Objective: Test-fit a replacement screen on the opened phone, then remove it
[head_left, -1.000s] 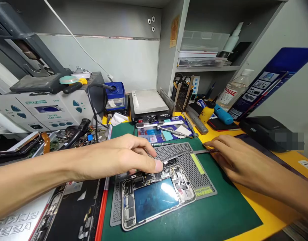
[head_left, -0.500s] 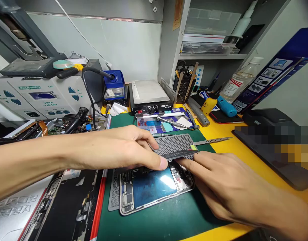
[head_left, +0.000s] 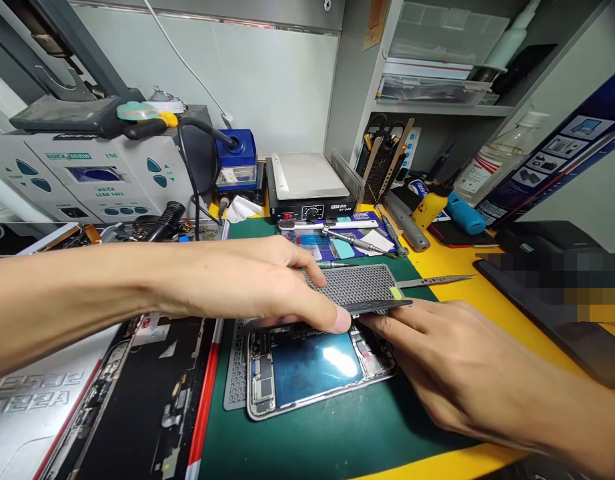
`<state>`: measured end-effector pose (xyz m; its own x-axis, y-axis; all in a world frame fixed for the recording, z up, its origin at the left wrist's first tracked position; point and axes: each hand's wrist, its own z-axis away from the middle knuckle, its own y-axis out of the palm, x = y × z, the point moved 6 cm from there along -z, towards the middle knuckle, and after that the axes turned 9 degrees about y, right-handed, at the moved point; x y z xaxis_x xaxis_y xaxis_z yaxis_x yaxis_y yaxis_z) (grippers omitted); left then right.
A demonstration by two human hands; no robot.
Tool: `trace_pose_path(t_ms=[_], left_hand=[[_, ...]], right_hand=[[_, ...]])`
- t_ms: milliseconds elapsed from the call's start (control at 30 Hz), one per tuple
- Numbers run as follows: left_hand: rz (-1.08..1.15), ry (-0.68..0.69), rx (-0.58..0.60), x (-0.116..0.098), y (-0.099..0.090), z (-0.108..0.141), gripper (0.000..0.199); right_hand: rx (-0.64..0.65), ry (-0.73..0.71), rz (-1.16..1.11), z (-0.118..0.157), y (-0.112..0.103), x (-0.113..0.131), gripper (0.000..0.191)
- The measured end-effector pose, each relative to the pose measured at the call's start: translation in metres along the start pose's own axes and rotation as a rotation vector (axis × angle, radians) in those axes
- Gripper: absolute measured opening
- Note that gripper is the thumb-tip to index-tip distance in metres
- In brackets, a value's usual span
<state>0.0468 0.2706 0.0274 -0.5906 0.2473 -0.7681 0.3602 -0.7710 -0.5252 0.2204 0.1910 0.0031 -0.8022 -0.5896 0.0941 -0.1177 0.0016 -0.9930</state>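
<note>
An opened device (head_left: 317, 373) with a silver frame and a shiny blue-black inner part lies on the green mat (head_left: 367, 427). A thin dark panel (head_left: 377, 307) is raised and tilted above its far side. My left hand (head_left: 292, 287) grips the panel's near edge, thumb in front and fingers behind. My right hand (head_left: 452, 360) is at the panel's right end, its fingertips tucked under the edge over the device's far right; what they hold, if anything, is hidden. Under the device and beyond it shows a grey perforated pad (head_left: 357, 281).
Tweezers (head_left: 437, 281) lie right of the pad. Screwdrivers and a white brush (head_left: 337, 225) lie behind it, before a heating plate (head_left: 312, 177). Another opened device (head_left: 137, 407) is at left, a black slab (head_left: 547, 320) at right. A rework station (head_left: 97, 173) stands back left.
The view has shifted slightly, so the scene sits a little further right in the frame. Both hands keep nearly the same places at the raised panel.
</note>
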Motion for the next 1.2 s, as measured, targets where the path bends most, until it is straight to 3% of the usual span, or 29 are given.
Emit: trace_pose_path(t_ms=[167, 433, 600, 833, 1200], left_hand=[[0.075, -0.072, 0.034, 0.006, 0.0032, 0.0023, 0.037], [0.1, -0.054, 0.048, 0.0035, 0.0038, 0.0053, 0.054], [0.083, -0.041, 0.028, 0.0028, 0.0027, 0.0049, 0.039], [0.102, 0.012, 0.074, 0.0006, 0.0029, 0.0048, 0.035], [0.117, -0.014, -0.006, 0.0045, 0.0036, 0.0049, 0.036]], right_hand=[[-0.015, -0.02, 0.0, 0.002, -0.0023, 0.0039, 0.04], [0.009, -0.006, -0.017, -0.0004, -0.0048, 0.0054, 0.036], [0.006, -0.014, -0.074, -0.0004, -0.0069, 0.0037, 0.039], [0.007, -0.023, -0.044, -0.0016, -0.0074, 0.0075, 0.04], [0.051, 0.001, -0.046, -0.0039, -0.0053, 0.0076, 0.033]])
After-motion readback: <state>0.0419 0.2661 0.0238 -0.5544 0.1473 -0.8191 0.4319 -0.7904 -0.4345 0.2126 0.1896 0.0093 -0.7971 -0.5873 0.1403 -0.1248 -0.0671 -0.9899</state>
